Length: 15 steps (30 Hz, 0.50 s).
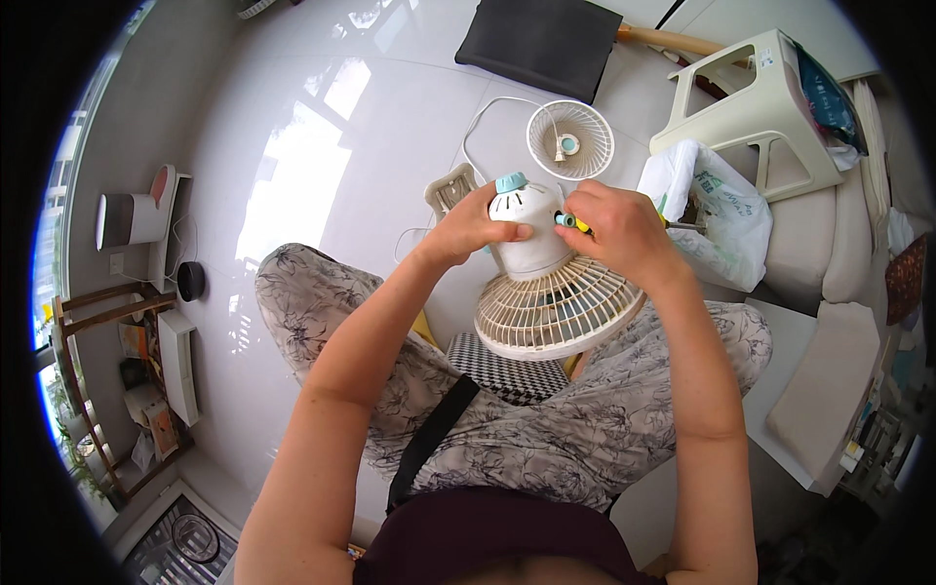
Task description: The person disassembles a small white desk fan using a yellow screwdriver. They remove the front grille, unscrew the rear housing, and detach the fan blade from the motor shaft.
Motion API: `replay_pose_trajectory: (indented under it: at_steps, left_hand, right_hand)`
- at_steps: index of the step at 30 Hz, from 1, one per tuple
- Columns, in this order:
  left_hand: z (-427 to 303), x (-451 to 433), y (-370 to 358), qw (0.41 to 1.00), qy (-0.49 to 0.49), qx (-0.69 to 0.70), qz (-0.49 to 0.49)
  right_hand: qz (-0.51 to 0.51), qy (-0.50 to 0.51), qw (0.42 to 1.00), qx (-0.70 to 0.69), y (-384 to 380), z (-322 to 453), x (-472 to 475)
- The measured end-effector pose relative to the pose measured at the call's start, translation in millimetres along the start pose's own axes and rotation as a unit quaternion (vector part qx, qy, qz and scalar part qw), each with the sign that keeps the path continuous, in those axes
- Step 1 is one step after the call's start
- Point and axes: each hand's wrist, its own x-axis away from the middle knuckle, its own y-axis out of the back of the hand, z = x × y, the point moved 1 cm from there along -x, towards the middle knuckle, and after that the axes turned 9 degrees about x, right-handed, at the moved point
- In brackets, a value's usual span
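Note:
My left hand grips the white motor housing of a small electric fan from its left side, thumb across the front. The fan's rear wire grille points down towards my lap. A light-blue knob sits at the top of the housing. At the housing's right side, my right hand has its fingers closed around a screwdriver with a yellow handle; its metal shaft sticks out to the right. A small light-blue knob lies between the fingertips and the housing.
Beyond the fan, the detached white front grille lies on the floor with a cord. A beige fan base is left of it. A white plastic bag stands at right beside an overturned cream stool. A black flat item lies ahead.

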Motion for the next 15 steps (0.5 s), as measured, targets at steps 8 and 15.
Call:
replay_pose_trajectory:
  at_steps: [8, 15]
  left_hand:
    - [21, 2, 15, 0.999, 0.020, 0.049, -0.003]
    - [11, 0, 14, 0.994, -0.008, 0.101, 0.034]
  right_hand:
    - [-0.108, -0.044, 0.989, -0.089, 19, -20, 0]
    - [-0.017, -0.096, 0.980, -0.171, 0, -20, 0]
